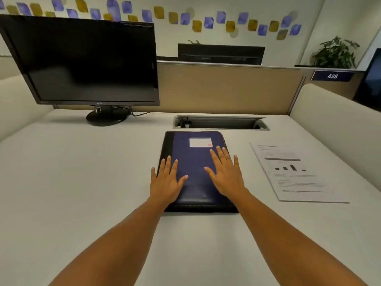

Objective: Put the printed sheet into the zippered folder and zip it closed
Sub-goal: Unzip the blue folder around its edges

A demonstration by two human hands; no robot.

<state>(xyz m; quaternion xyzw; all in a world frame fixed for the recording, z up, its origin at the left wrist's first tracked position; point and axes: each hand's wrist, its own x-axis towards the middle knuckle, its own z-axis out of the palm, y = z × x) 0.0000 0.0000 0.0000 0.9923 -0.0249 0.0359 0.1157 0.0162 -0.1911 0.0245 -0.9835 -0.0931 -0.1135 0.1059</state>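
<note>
Closed blue zippered folder with black spine and white label (195, 162) lies flat on white counter (82, 182), centre. Left hand (166, 180) and right hand (225, 172) rest flat on its cover, fingers straight and spread, gripping nothing. White printed sheet with bar chart (296, 174) lies on counter just right of folder, apart from it. Black monitor (86, 60) stands far left.

Legible text: the number "438", in white digits on a dark blue sign (332, 76), fixed to the partition (226, 87) well to the right of the monitor (82, 60).

The logo (99, 103) on the monitor's lower bezel is too blurred to read.

The printed sheet (296, 172), right of and nearer than the monitor, carries lines too small to read.

The white label (201, 142) on the zippered folder (193, 162) is likewise illegible.
</note>
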